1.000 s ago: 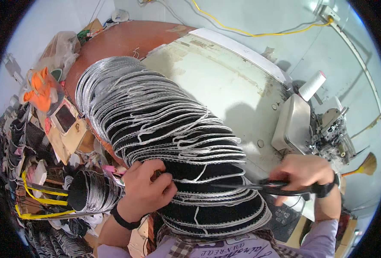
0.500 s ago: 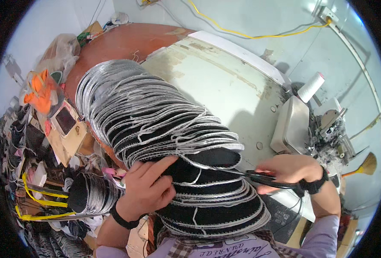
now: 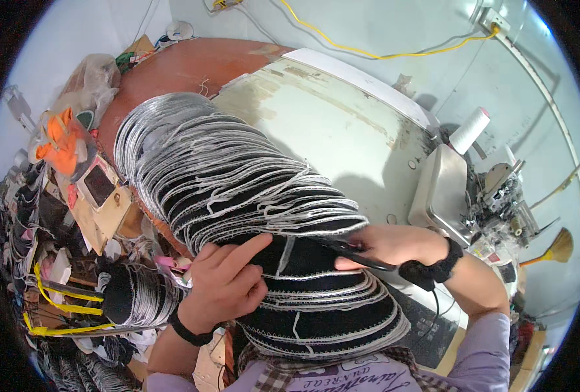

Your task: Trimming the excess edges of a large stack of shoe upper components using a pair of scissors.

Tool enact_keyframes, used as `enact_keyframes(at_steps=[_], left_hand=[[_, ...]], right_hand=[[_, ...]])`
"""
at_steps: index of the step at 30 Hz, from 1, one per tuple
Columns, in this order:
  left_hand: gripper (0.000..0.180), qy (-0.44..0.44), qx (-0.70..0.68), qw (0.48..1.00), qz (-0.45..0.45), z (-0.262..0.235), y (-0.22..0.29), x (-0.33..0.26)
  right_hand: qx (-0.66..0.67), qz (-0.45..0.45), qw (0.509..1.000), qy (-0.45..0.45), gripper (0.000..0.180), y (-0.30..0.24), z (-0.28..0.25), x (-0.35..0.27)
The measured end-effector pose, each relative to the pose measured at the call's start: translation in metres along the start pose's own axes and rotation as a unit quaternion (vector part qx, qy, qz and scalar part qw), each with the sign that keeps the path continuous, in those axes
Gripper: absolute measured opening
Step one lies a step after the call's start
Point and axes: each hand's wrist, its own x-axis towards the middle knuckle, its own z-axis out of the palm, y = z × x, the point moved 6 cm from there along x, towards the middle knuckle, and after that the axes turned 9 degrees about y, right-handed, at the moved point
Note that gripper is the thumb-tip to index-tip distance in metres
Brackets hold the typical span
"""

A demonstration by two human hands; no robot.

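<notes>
A long, fanned row of black fabric pieces (image 3: 234, 179) with white stitched edges stretches from my lap to the far left of the table. Loose white thread tails hang along its edges. My left hand (image 3: 228, 287) is closed on the near left side of the row, forefinger stretched across the pieces and the other fingers curled; its thumb is hidden. My right hand (image 3: 398, 247) grips black-handled scissors (image 3: 372, 263) at the row's right side. Their blades point left into a gap between pieces, beside a pale thread strip (image 3: 286, 256); the blade tips are hard to make out.
At the right stands a sewing machine (image 3: 499, 189) with a white thread cone (image 3: 470, 130) and a metal box-shaped cover (image 3: 439, 186). A smaller bundle of black pieces (image 3: 139, 294) rests at left beside yellow-taped bars (image 3: 71, 307). Orange cloth (image 3: 61, 140) lies beyond.
My right hand has moved left with the scissors, closer over the row. The white-edged piece that stood raised by the blades now lies back against the far pieces. My left hand stays in place.
</notes>
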Motion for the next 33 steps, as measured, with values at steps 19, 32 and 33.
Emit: enact_keyframes(at_steps=[19,32,33], left_hand=[[0.025,-0.005,0.046,0.998,-0.034,-0.007,0.005,0.001],[0.050,0.043,0.032,0.996,-0.072,-0.005,0.002,0.002],[0.048,0.033,0.040,0.996,-0.071,-0.007,0.001,-0.001]], right_hand=[[0.046,-0.031,0.993,0.108,0.044,0.006,-0.034,-0.114],[0.031,-0.052,0.997,0.047,0.069,0.004,0.006,0.007],[0.004,-0.075,0.995,0.064,0.065,-0.011,0.000,0.002]])
